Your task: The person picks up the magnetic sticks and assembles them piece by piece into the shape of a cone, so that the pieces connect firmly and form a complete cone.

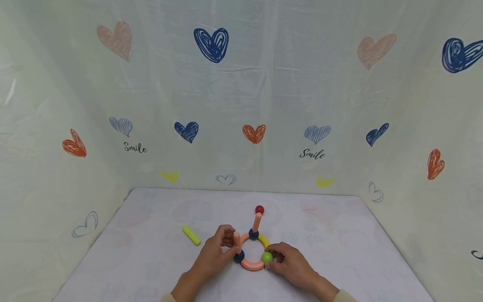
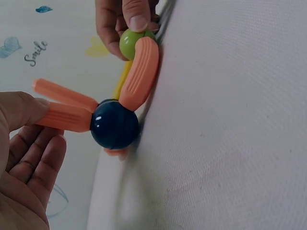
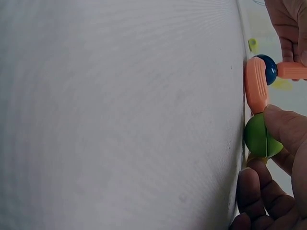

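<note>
Cuffs: cream sleeve ends point(image 1: 344, 296) at the bottom of the head view.
Right hand point(image 1: 296, 266): thumb and fingertips closed to a pinch on the green ball point(image 1: 267, 257); the right wrist view shows the thumb on one side, the other fingers bent near the table.
Left hand point(image 1: 215, 253): thumb and fingers pinch the near rod point(image 1: 237, 241); the left wrist view, unlike the head view, shows the palm and the lower fingers loosely bent.
Ring: mid-table between the hands, on or just above the surface, I cannot tell which; the near curve point(image 1: 252, 265) is orange, joining the green ball to the near blue ball point(image 1: 239, 256).
Far side: yellow curve point(image 1: 263, 240) and left curve point(image 1: 244, 238), orange, meet at the far blue ball point(image 1: 254, 234).
Rods: straight, matt orange, standing up from the blue balls; the wrist views show lengthwise grooves on the near one.
Balls: smooth and glossy; a seam splits the green one in the right wrist view.
Lime stick point(image 1: 191, 235): a short straight bar lying left of the left hand.
Far rod point(image 1: 257, 222): its top overlaps the red ball point(image 1: 259, 209) in the head view; contact unclear.
Table point(image 1: 151, 256): white cover, finely woven in the wrist views.
Sheet point(image 1: 241, 92): creased, slightly shiny, printed with hearts and "Smile".
</note>
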The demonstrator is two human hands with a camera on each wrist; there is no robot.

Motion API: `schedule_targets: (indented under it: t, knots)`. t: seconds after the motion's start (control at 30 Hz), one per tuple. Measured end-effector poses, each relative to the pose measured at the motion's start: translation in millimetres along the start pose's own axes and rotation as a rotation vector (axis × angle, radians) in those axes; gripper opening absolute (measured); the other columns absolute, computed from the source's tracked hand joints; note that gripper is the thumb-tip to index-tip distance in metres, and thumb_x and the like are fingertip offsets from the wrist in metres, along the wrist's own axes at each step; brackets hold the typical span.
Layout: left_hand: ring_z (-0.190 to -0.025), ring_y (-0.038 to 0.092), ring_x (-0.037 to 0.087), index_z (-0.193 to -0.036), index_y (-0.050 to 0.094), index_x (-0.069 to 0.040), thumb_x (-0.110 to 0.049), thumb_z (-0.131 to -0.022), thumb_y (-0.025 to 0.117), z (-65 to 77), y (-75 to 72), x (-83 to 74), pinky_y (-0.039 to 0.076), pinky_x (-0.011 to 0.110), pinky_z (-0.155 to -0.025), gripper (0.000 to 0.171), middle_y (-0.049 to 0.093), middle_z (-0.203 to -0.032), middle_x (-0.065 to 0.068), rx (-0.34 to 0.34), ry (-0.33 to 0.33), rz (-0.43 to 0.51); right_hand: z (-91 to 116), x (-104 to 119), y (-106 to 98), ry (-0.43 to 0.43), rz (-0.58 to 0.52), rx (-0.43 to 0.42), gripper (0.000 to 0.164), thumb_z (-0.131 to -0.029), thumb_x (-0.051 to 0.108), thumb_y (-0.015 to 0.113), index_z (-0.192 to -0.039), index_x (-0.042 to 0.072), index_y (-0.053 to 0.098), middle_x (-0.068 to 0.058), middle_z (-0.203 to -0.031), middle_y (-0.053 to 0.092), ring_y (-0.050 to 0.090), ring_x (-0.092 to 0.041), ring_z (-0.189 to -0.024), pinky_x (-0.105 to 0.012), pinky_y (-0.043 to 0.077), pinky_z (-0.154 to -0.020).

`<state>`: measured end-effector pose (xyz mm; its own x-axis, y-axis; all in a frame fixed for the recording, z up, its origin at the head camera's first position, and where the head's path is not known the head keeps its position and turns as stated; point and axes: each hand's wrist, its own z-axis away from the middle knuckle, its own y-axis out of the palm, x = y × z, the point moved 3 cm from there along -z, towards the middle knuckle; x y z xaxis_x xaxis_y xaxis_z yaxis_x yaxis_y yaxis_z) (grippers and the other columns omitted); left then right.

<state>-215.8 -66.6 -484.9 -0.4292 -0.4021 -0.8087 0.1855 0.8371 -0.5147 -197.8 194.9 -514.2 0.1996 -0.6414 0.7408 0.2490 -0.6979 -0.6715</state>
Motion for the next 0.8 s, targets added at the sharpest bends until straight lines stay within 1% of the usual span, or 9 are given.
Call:
schedule_targets:
  t: [0.13, 0.27, 0.4, 0.5, 0.57, 0.63, 0.7, 0.8]
  knots:
    - [-0.100, 0.069, 0.010, -0.124, 0.055, -0.011, -0.009, -0.096, 0.078, -1.5, 2.5, 0.7, 0.060, 0.030, -0.089, 0.036, 0.072, -0.113, 0.001, -0.002, -0.021, -0.006, 0.3, 1.0, -0.4, -0.015, 0.002, -0.007, 0.036, -0.092, 0.036, 0.082, -0.122, 0.018, 0.073, 0.006, -0.102, 0.063, 0.054, -0.002, -0.081, -0.022, 0.045, -0.070]
    - [-0.099, 0.068, 0.007, -0.119, 0.064, -0.015, -0.014, -0.097, 0.078, -1.1, 6.4, 2.3, 0.060, 0.029, -0.089, 0.027, 0.072, -0.110, -0.005, 0.030, -0.064, -0.049, 1.2, 2.1, -0.5, -0.026, 0.002, -0.014, 0.036, -0.092, 0.036, 0.082, -0.122, 0.017, 0.073, 0.006, -0.102, 0.063, 0.054, -0.001, -0.081, -0.021, 0.045, -0.071]
    - [-0.099, 0.068, 0.007, -0.121, 0.067, -0.016, -0.018, -0.096, 0.080, 1.6, 9.3, 3.6, 0.060, 0.029, -0.089, 0.028, 0.074, -0.110, -0.007, 0.056, -0.096, -0.106, 1.7, 2.9, 0.0, -0.033, 0.001, -0.014, 0.036, -0.093, 0.036, 0.082, -0.122, 0.017, 0.073, 0.006, -0.102, 0.064, 0.054, -0.001, -0.081, -0.021, 0.046, -0.071]
    - [-0.100, 0.066, 0.008, -0.124, 0.067, -0.015, -0.021, -0.092, 0.083, 3.6, 11.0, 5.1, 0.058, 0.030, -0.088, 0.036, 0.072, -0.110, -0.008, 0.076, -0.154, -0.148, 2.2, 3.4, 0.6, -0.034, -0.002, -0.008, 0.037, -0.092, 0.036, 0.082, -0.122, 0.017, 0.073, 0.006, -0.103, 0.064, 0.054, -0.001, -0.081, -0.021, 0.045, -0.070]
    - [-0.097, 0.063, 0.008, -0.124, 0.067, -0.015, -0.023, -0.091, 0.085, 5.0, 12.2, 6.5, 0.056, 0.030, -0.084, 0.039, 0.069, -0.108, -0.008, 0.097, -0.199, -0.173, 2.6, 3.9, 1.1, -0.032, -0.004, -0.006, 0.037, -0.092, 0.037, 0.082, -0.122, 0.017, 0.072, 0.006, -0.103, 0.064, 0.053, -0.001, -0.081, -0.021, 0.045, -0.070]
    - [-0.092, 0.058, 0.008, -0.123, 0.067, -0.014, -0.024, -0.090, 0.086, 6.3, 13.4, 8.4, 0.053, 0.029, -0.079, 0.039, 0.066, -0.105, -0.008, 0.112, -0.229, -0.192, 3.1, 4.8, 1.5, -0.033, -0.004, -0.006, 0.037, -0.092, 0.037, 0.082, -0.122, 0.017, 0.072, 0.006, -0.102, 0.064, 0.053, -0.001, -0.080, -0.021, 0.045, -0.069]
    - [-0.088, 0.056, 0.008, -0.121, 0.068, -0.014, -0.024, -0.090, 0.086, 7.4, 14.1, 9.6, 0.050, 0.027, -0.075, 0.037, 0.064, -0.102, -0.008, 0.115, -0.237, -0.206, 3.5, 5.9, 2.0, -0.035, -0.002, -0.008, 0.037, -0.092, 0.036, 0.083, -0.121, 0.017, 0.072, 0.007, -0.101, 0.063, 0.053, -0.001, -0.079, -0.021, 0.045, -0.068]
    - [-0.084, 0.054, 0.008, -0.120, 0.068, -0.013, -0.023, -0.091, 0.084, 8.1, 14.6, 11.0, 0.048, 0.026, -0.071, 0.034, 0.063, -0.100, -0.007, 0.101, -0.233, -0.219, 4.1, 7.8, 3.1, -0.037, -0.003, -0.005, 0.036, -0.091, 0.036, 0.083, -0.120, 0.016, 0.073, 0.008, -0.097, 0.062, 0.053, -0.001, -0.078, -0.021, 0.045, -0.067]
